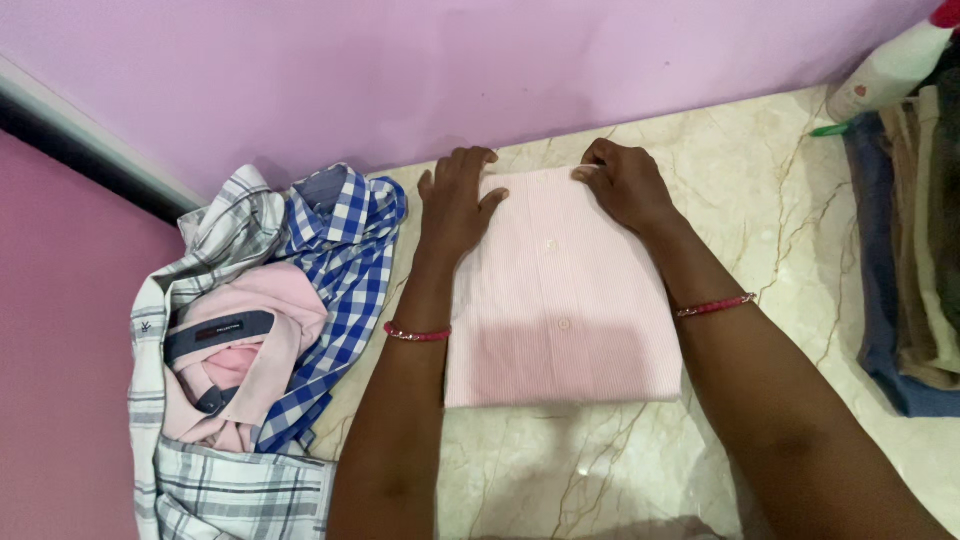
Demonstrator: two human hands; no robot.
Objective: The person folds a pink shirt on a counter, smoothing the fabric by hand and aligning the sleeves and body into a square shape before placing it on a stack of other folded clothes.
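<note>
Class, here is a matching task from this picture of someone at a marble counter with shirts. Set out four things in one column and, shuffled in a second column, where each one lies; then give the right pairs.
Things
1. folded pink shirt
2. blue checked shirt
3. white bottle
4. left hand

Places
A. top right corner, leaning above a stack of folded clothes
B. flat on the pink shirt's upper left edge
C. middle of the marble counter, under both hands
D. in the crumpled pile at the left

Pairs: 1-C, 2-D, 3-A, 4-B. The right hand grips the shirt's top right corner.
</note>
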